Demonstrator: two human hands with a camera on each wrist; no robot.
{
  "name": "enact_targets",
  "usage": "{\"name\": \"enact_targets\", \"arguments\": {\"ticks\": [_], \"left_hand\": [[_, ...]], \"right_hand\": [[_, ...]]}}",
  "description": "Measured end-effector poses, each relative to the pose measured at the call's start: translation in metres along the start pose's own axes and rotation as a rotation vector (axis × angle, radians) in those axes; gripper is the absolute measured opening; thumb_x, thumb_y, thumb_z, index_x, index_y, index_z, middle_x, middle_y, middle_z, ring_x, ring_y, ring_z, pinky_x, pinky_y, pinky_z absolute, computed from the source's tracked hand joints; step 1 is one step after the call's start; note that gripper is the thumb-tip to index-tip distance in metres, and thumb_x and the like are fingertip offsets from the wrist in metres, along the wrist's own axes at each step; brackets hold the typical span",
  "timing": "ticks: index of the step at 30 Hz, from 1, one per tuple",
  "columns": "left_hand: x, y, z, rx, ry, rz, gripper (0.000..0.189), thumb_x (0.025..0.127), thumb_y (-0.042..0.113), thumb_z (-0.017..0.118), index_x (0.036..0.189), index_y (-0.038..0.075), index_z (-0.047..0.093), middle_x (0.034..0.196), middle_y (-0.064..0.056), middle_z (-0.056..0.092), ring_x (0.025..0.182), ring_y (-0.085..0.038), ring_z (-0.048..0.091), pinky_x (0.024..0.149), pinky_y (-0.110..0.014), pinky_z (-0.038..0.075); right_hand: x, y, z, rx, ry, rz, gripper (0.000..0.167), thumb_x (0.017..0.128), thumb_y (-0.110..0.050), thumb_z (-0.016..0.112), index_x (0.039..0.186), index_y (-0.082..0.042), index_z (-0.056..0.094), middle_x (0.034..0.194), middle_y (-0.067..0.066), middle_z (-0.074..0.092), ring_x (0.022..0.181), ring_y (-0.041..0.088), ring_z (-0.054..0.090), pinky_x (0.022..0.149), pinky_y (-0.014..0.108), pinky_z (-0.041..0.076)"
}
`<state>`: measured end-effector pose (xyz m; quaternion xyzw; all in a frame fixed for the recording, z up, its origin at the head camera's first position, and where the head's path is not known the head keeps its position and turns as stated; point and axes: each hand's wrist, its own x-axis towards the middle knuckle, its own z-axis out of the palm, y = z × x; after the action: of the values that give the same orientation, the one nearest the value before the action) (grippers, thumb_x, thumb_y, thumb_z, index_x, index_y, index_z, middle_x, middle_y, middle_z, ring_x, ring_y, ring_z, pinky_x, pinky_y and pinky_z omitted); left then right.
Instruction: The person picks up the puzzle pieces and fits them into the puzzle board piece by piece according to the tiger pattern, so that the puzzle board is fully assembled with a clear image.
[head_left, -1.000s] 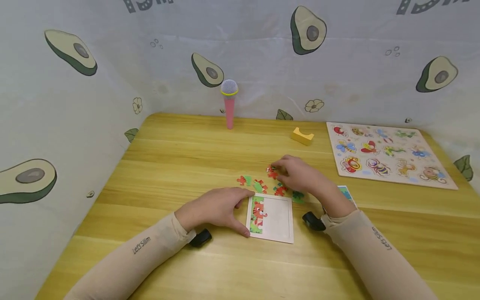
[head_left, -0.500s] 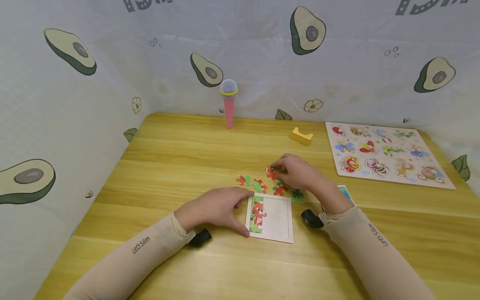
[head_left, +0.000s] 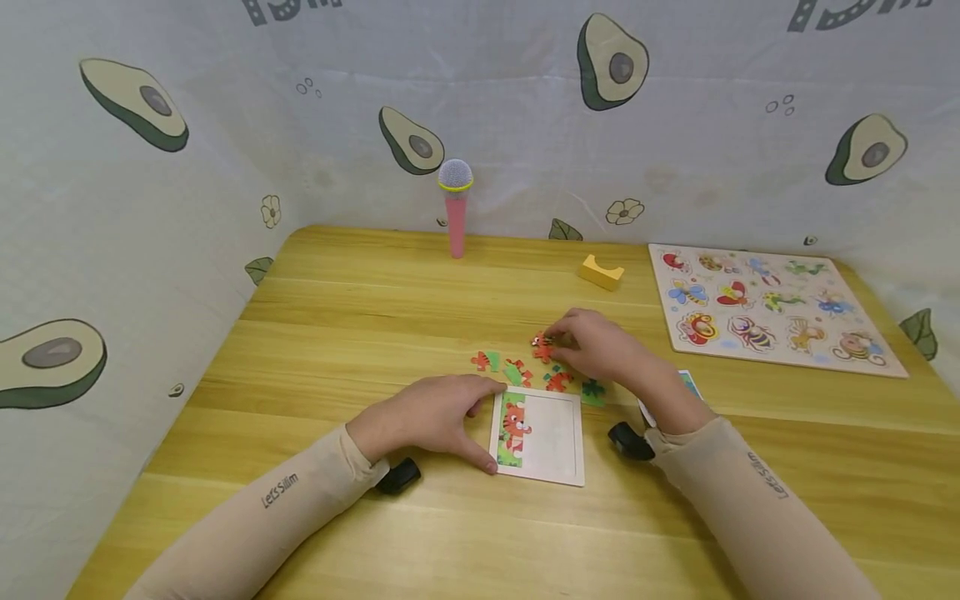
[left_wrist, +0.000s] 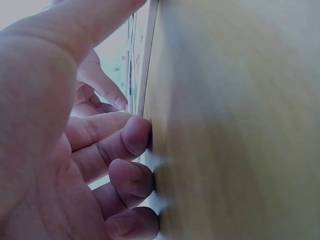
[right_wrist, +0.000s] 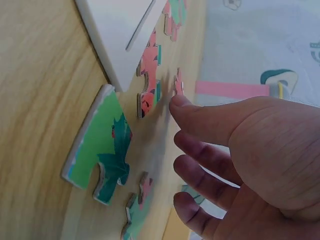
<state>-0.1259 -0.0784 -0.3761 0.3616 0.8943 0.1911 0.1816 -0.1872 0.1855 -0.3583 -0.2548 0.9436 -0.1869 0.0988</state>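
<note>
Pinching the red piece point(head_left: 541, 347) between thumb and fingertip, the right hand point(head_left: 596, 343) is nearly closed at its tips, just beyond the far edge of the puzzle tray point(head_left: 551, 437) on the bench point(head_left: 375, 292). Whether the piece is clear of the wood I cannot tell. The left hand point(head_left: 438, 412) spans the tray's left side, thumb and forefinger spread to its two corners, with nothing else in its grasp.

To do this well, I'd take the piece by its edges, turn it until its print agrees with the tiger strip point(head_left: 513, 429) along the tray's left side, then lower it flat and press rather than slide. Light pressure from the left should be enough against skidding. The green piece point(head_left: 593, 392) lies near the tray's far right corner, where a low wrist could nudge it.

The right wrist view shows another loose piece point(right_wrist: 139, 212), printed pink and green, which the right hand seems to hide from the head view. The left wrist view reveals curled fingertips point(left_wrist: 132, 177) resting on the bench beside the tray. Only the head view gives the tray's whole layout.
</note>
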Motion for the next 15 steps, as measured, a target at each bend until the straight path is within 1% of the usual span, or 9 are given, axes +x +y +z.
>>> {"name": "enact_targets", "arguments": {"ticks": [3,10,15], "left_hand": [[0.001,0.000,0.000,-0.003,-0.001,0.004,0.101,0.068,0.064,0.085,0.148,0.014,0.049,0.092,0.007,0.053,0.084,-0.009,0.051,0.070,-0.028,0.043],[0.002,-0.001,0.001,0.002,-0.004,-0.008,0.101,0.068,0.064,0.085,0.148,0.014,0.049,0.093,0.008,0.053,0.085,-0.009,0.051,0.070,-0.029,0.044],[0.001,-0.001,0.002,-0.002,-0.005,-0.009,0.102,0.068,0.064,0.085,0.148,0.014,0.049,0.093,0.008,0.054,0.086,-0.009,0.051,0.072,-0.029,0.044]], "right_hand": [[-0.006,0.000,-0.003,0.006,0.010,0.001,0.027,0.096,-0.012,0.071,0.119,0.002,0.071,0.114,0.015,0.067,0.105,0.030,0.061,0.091,0.049,0.049],[-0.023,-0.004,-0.007,0.017,0.010,-0.017,0.026,0.094,-0.014,0.073,0.116,0.000,0.073,0.106,0.010,0.068,0.088,0.022,0.060,0.078,0.042,0.052],[-0.037,-0.009,-0.007,0.006,-0.006,-0.031,0.026,0.092,-0.015,0.076,0.114,-0.003,0.074,0.107,0.007,0.069,0.093,0.023,0.062,0.082,0.044,0.053]]}}
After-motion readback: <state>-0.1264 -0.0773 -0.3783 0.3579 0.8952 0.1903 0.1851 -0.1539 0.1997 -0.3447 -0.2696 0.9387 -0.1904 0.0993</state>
